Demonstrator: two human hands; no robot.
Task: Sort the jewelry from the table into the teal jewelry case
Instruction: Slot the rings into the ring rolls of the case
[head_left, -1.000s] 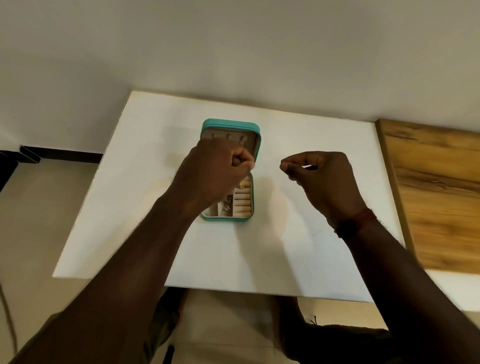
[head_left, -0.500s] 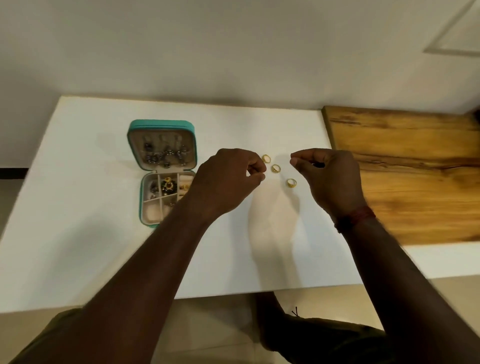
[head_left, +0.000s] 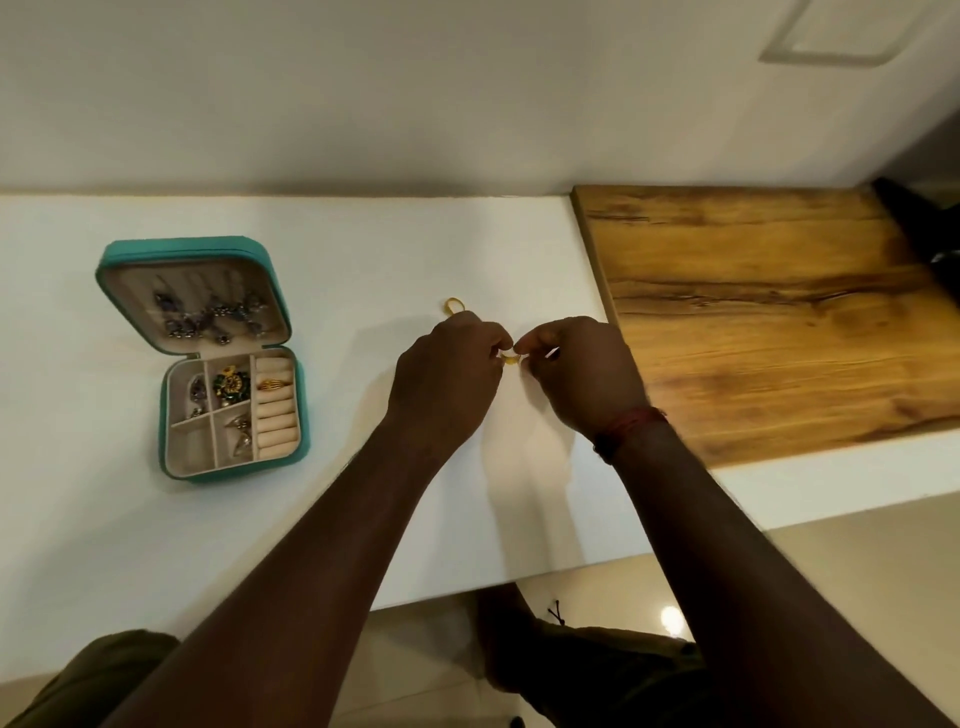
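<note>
The teal jewelry case (head_left: 171, 470) lies open at the left of the white table (head_left: 130, 545). Silver pieces hang in its lid, and its base holds a green-and-gold piece (head_left: 231, 384) and a gold ring (head_left: 274, 384) on the cream ring rolls. My left hand (head_left: 447, 379) and my right hand (head_left: 582, 374) meet fingertip to fingertip at the table's middle. Together they pinch a small gold ring (head_left: 511, 359) just above the surface. A second gold ring (head_left: 454, 305) lies loose behind my left hand. Anything else under my hands is hidden.
A wooden board (head_left: 753, 312) lies on the table's right part, close to my right hand. The wall runs along the table's far edge. The front edge slants across just over my forearms. A red thread band (head_left: 631, 423) circles my right wrist.
My view has swung right, so the case now sits at the far left. My left hand came off the case and across to the rings, and both hands closed on one ring.
</note>
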